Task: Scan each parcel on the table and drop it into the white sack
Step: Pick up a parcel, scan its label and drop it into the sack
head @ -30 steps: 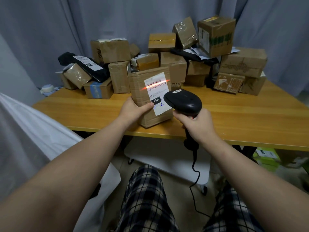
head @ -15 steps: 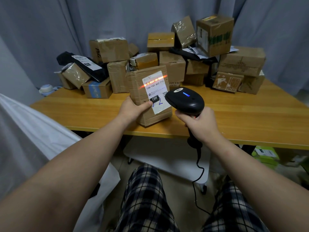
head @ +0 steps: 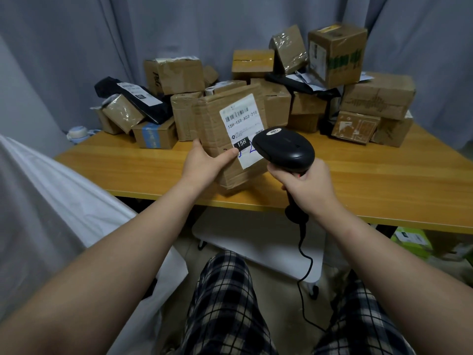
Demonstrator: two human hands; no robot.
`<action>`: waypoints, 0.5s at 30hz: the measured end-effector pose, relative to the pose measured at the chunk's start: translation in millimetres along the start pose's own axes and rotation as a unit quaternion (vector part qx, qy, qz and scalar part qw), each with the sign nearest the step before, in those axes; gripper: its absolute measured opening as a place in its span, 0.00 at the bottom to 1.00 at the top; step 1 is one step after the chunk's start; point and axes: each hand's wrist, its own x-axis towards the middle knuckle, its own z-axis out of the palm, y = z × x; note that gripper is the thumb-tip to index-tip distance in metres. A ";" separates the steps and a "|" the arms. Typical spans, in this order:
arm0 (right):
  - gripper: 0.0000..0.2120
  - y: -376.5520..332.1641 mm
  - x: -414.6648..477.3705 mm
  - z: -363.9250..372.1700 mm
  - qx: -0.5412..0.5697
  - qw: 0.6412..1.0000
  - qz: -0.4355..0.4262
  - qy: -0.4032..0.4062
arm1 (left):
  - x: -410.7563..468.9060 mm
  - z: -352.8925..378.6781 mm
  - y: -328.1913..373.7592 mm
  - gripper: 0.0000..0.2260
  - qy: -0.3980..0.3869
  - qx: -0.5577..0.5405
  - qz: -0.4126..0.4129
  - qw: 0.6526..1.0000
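Grips a brown cardboard parcel (head: 212, 129) with the left hand (head: 204, 165): thumb pressed across the front at the lower corner of the white label (head: 243, 124), fingers wrapped round the left side and out of sight behind. Holds it upright and tilted a little back, label toward the camera, at the near edge of the wooden table (head: 384, 180). Seems to rest its bottom corner on the tabletop, though hard to tell from this angle. Shows "15H-159-A03-210" under a barcode on the label, and "15H" in a black bar lower down.

Clasps the handle of a black scanner (head: 284, 147) in the right hand (head: 304, 185), fingers curled tight round it. Keeps the scanner's head just beside the parcel's lower right, overlapping the label's corner in this view. From the handle, a black cable (head: 304, 265) down past the table edge, between the knees.

Behind the held parcel, a heap of other parcels (head: 376, 96) along the far side of the table. Mostly brown boxes, with a black mailer bag (head: 138, 98) among them on the left. Left of the table and below its edge, the white sack (head: 64, 201), well apart from the held parcel.

Behind everything, grey curtain (head: 179, 26). At the bottom, checked trousers (head: 222, 303). On the floor to the right, a green box (head: 412, 239).
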 end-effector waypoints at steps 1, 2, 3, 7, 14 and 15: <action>0.12 -2.6 0.5 3.9 0.005 1.000 -0.003 -0.005 | -3.1 -6.3 1.2 0.36 0.008 0.000 0.010 1.000; 0.13 -6.2 0.4 8.9 0.010 1.000 -0.008 -0.013 | -7.7 -14.2 2.7 0.36 0.013 0.003 0.018 1.000; 0.12 -9.4 -0.4 15.2 0.018 0.999 -0.014 -0.025 | -13.6 -22.9 3.7 0.35 0.018 0.004 0.024 1.000; 0.06 -19.4 -9.4 52.4 0.044 0.993 -0.029 -0.103 | -43.9 -72.0 -13.3 0.32 0.042 -0.005 0.011 0.999; 0.17 -18.0 -34.9 153.9 0.023 0.963 0.003 -0.269 | -104.5 -201.7 -102.2 0.36 0.162 0.017 -0.116 0.980; 0.17 -15.4 -38.2 170.0 0.010 0.958 0.010 -0.286 | -111.8 -217.3 -114.3 0.39 0.185 0.033 -0.131 0.973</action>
